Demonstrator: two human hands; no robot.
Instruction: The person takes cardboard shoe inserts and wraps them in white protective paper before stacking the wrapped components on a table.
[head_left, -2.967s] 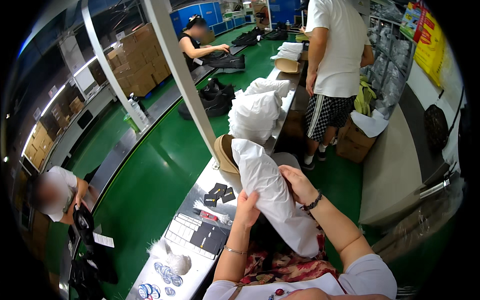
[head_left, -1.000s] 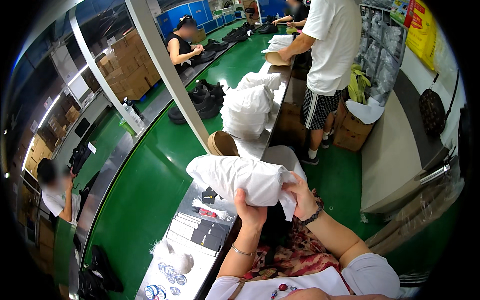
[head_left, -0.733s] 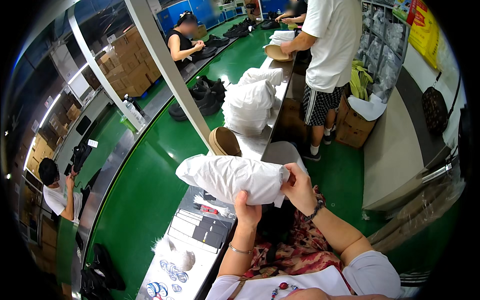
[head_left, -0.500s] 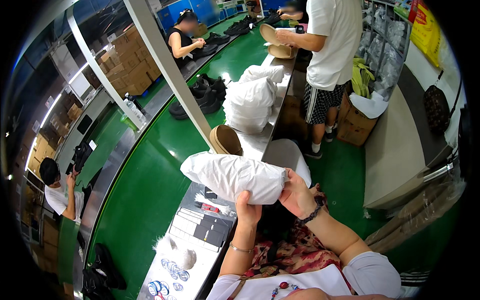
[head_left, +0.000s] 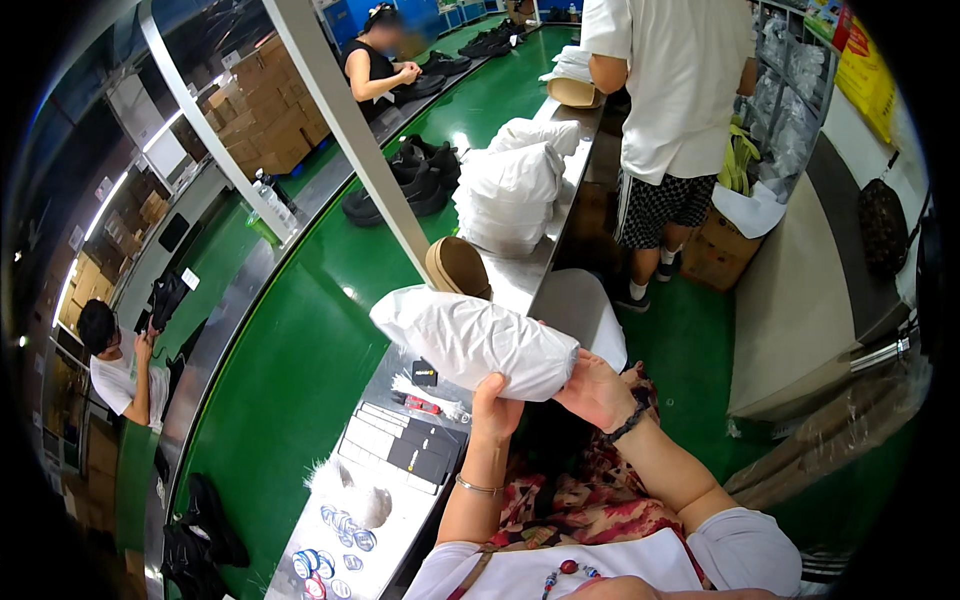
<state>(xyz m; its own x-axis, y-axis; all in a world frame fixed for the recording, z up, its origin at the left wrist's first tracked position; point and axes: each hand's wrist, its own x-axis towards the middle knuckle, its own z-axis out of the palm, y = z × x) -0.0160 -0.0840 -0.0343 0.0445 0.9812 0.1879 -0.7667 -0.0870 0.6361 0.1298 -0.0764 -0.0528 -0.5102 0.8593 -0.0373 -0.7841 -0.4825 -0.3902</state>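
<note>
The green conveyor belt runs from the lower left of the frame toward the upper centre, with dark shoes lying on it in the upper middle. Along its right edge stands the steel bench, running from the bottom centre up toward the top.

On the bench in the upper centre sits a stack of white bagged bundles, with a tan rounded form just below it. A standing person in a white shirt occupies the upper right.

The white paper-wrapped bundle is held in the air at the centre of the frame, above the bench and apart from it. Its long axis lies nearly level, running from centre left down slightly to centre right.

The left hand grips the bundle from beneath, near its right third, fingers curled up around the lower side. The right hand clasps the right end, palm against the closing paper. Both hands thus sit at the right end of the bundle; the left end projects free toward the belt. The right hand is the nearer to the end.

Below the hands, dark flat cartons lie on the bench, and round stickers at the lower left.
</note>
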